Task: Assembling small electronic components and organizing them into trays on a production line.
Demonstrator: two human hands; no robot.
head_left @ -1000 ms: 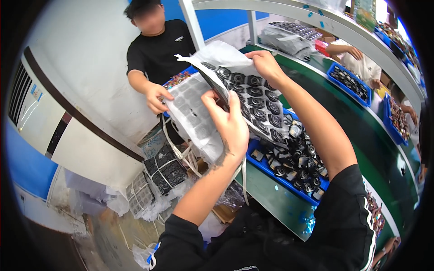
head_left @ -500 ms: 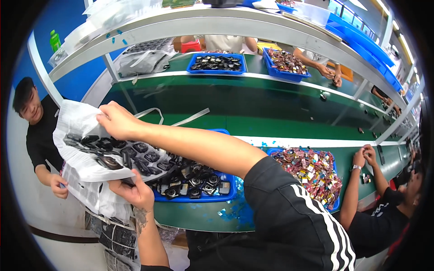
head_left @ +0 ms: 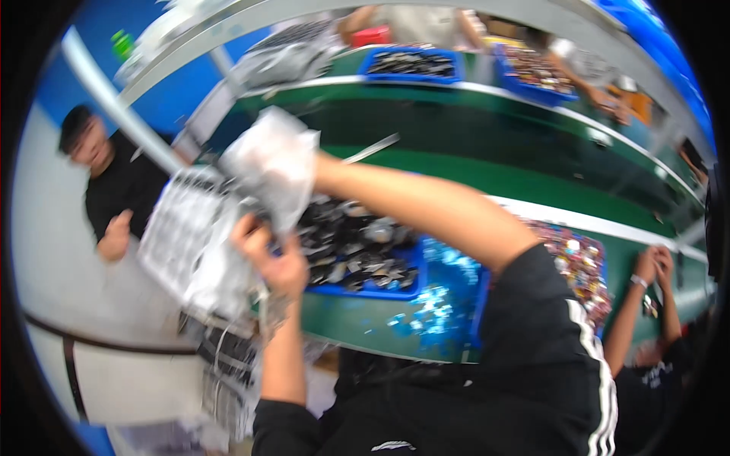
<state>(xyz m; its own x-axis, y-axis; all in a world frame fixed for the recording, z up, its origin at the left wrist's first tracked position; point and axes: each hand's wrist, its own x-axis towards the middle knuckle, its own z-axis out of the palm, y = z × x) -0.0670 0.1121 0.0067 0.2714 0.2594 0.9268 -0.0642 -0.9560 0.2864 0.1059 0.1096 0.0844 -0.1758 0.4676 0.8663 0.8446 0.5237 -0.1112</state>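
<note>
A white translucent plastic bag [head_left: 277, 148] hangs bunched up over the left end of a blue tray [head_left: 411, 287]. Inside that tray lies a heap of small black parts [head_left: 350, 239] that look like camera modules, smeared by motion. My right hand [head_left: 266, 158] shows faintly through the film, its arm reaching across from the right, and it grips the bag's upper part. Lower down, my left hand [head_left: 275, 262] is curled at the bag's bottom edge, fingers blurred. Beside it, left of the tray, stands a stack of white moulded sheets [head_left: 186, 228] with loose film over it.
At my right stands another blue tray of reddish-gold small parts [head_left: 570, 262]; blue flakes [head_left: 433, 304] litter the green table between. Across the belt [head_left: 456, 163] are more filled trays [head_left: 414, 64]. A shelf frame [head_left: 99, 72] and a person [head_left: 114, 175] are at the left. Another person works at right.
My right hand has swung the bag rightward and bunched it; the black parts seen inside it are now out of view there. My left hand moved up and right. The view shifted.
</note>
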